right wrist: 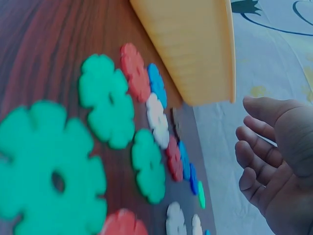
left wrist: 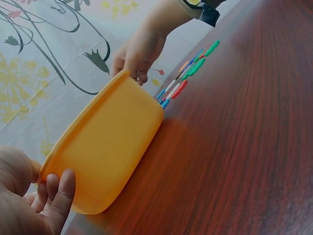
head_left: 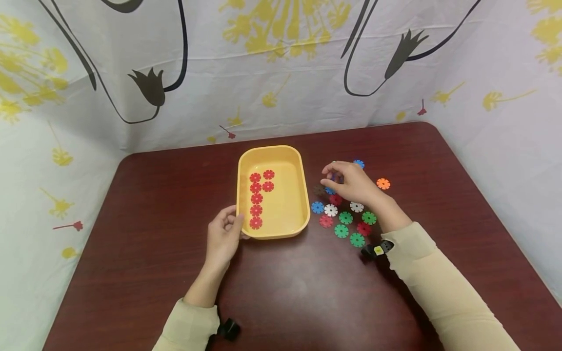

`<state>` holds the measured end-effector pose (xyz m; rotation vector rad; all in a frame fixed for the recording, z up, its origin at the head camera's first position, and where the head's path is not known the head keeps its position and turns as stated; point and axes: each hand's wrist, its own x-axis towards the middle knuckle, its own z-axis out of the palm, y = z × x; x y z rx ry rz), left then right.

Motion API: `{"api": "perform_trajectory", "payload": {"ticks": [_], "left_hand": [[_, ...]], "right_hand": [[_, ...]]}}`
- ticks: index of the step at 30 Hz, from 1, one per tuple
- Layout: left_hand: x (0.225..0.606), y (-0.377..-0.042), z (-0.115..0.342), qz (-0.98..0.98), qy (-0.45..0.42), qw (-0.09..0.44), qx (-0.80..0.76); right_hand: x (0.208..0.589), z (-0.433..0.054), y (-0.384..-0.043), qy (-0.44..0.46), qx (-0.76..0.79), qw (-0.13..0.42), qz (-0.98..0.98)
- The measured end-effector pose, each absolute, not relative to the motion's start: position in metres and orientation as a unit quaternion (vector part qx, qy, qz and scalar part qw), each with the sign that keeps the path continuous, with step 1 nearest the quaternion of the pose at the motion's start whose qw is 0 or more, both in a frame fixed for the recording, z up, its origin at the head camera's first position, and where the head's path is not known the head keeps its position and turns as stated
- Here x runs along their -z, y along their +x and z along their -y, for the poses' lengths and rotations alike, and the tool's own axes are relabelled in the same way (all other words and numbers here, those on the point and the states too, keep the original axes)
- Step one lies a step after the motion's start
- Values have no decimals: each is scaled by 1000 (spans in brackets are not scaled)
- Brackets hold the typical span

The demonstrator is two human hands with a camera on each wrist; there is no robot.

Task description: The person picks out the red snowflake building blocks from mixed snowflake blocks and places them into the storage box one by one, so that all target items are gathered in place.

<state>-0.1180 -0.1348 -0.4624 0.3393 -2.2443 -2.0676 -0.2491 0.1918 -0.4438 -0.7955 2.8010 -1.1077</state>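
My left hand (head_left: 224, 236) grips the near-left rim of a yellow plastic tray (head_left: 287, 200), thumb on top and fingers against the outer wall. Inside it, several red notched discs (head_left: 256, 198) lie in a longer left column and a shorter one beside it. To the tray's right my right hand (head_left: 351, 181) hovers over a scatter of flower-shaped plastic discs, its fingers loosely bent and nothing between them. Around it lie green discs (head_left: 346, 218), blue discs (head_left: 317, 207), white discs (head_left: 331, 210), red discs (head_left: 326, 221) and a brown disc (head_left: 319, 190). The hand partly hides some of them.
An orange disc (head_left: 383, 184) lies apart at the right, with a blue disc (head_left: 358, 164) farther back. The dark red wooden table (head_left: 294, 297) ends at a patterned cloth (head_left: 281, 97) behind and at both sides.
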Motion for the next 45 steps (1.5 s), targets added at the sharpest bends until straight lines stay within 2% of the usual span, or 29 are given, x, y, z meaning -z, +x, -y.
{"api": "perform_trajectory", "payload": {"ticks": [5, 15, 22, 37, 45], "left_hand": [[462, -118, 134, 727, 114, 35, 676], [463, -119, 133, 728, 118, 37, 674], [463, -120, 133, 730, 115, 39, 673], [461, -120, 134, 727, 118, 34, 675], [461, -119, 134, 729, 118, 34, 674]], "right_hand": [[447, -204, -247, -263, 343, 22, -901], [453, -219, -243, -288, 306, 85, -904], [462, -221, -243, -318, 295, 91, -896], [460, -231, -243, -285, 255, 90, -920], [460, -231, -243, -256, 257, 116, -924]]}}
